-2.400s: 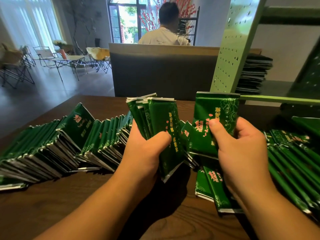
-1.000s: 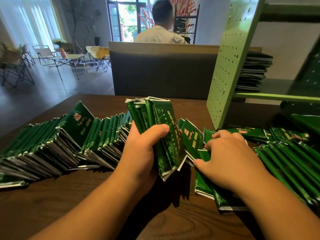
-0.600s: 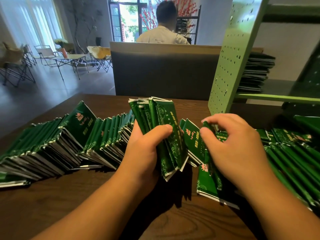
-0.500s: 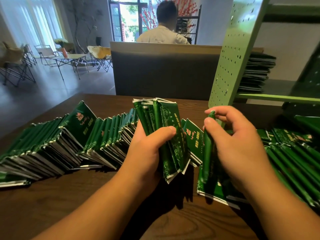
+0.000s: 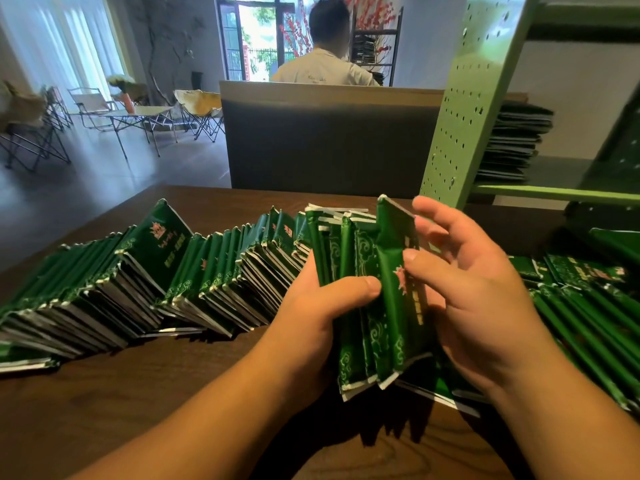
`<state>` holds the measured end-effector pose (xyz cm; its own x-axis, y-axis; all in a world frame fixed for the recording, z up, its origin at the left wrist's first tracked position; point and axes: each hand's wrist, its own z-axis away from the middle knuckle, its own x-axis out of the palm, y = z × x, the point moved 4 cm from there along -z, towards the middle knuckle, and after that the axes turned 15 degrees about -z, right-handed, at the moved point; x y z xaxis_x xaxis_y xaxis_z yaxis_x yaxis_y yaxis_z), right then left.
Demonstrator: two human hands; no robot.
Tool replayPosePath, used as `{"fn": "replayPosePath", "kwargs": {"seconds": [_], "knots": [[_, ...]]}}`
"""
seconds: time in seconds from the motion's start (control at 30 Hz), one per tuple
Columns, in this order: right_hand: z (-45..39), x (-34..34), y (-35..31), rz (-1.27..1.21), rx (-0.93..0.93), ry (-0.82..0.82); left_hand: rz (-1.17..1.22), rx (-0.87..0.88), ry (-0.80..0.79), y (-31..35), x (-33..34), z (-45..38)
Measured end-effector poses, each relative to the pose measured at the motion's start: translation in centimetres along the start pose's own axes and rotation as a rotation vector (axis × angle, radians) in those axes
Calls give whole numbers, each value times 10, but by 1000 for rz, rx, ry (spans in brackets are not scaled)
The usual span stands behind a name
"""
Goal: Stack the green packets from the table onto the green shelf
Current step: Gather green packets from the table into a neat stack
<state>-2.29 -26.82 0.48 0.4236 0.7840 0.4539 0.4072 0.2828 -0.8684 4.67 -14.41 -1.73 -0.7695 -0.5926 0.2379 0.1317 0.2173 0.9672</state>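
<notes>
Green packets fill most of what I see. My left hand (image 5: pixel 322 306) grips a bundle (image 5: pixel 360 292) of them upright above the worktop (image 5: pixel 145 410), thumb curled across the front. My right hand (image 5: pixel 478 289) pinches one packet (image 5: pixel 398 258) by thumb and fingers and holds it against the right side of that bundle. A long leaning row (image 5: pixel 138 282) of packets runs across the worktop to the left, touching the back of my left hand. More packets (image 5: pixel 588 306) lie spread on the right, partly hidden by my right forearm. The shelf (image 5: pixel 474 109) stands at upper right, its perforated upright just behind my right fingers; a stack (image 5: pixel 516 143) of packets already lies on its board. Beyond the worktop a dark panel (image 5: pixel 329 143) blocks the lower half of a person (image 5: pixel 325 60) seated with their back to me. Folding chairs (image 5: pixel 197 112) stand far left.
</notes>
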Motion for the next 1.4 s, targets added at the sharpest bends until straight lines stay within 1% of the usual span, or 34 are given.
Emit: {"fn": "replayPosePath", "kwargs": {"seconds": [0.1,0.2,0.27,0.33,0.4,0.53,0.6,0.67,0.77,0.83,0.87,0.97,1.03,1.23,1.3,1.4], "knots": [[-3,-4,6,-65,95,-20,49,-5,-5,-1,1,2],[2,4,5,-179,210,-144,78,6,-3,2,2,4],[6,9,3,-204,258,-207,46,47,24,8,6,6],[10,9,4,-214,294,-232,-8,95,60,12,5,9],[10,10,3,-194,274,-240,-44,160,79,12,2,7],[9,10,2,-133,197,-227,-81,383,77,11,-6,1],[8,9,2,-94,146,-219,-137,433,84,12,-7,0],[9,10,1,-43,79,-214,-262,454,115,16,-6,1],[10,12,-2,66,-14,-182,-518,436,206,23,-8,1],[12,14,-3,100,-3,-162,-659,378,217,26,-11,2],[14,16,-4,118,10,-158,-690,330,209,28,-13,4],[21,24,-6,199,33,-159,-659,188,226,31,-17,12],[31,32,-9,248,25,-183,-599,144,259,32,-16,26],[67,40,1,365,-6,-185,-481,131,291,18,-14,65],[77,38,9,329,29,-200,-471,115,286,13,-14,74],[84,36,24,250,107,-155,-481,107,280,10,-8,82]]}}
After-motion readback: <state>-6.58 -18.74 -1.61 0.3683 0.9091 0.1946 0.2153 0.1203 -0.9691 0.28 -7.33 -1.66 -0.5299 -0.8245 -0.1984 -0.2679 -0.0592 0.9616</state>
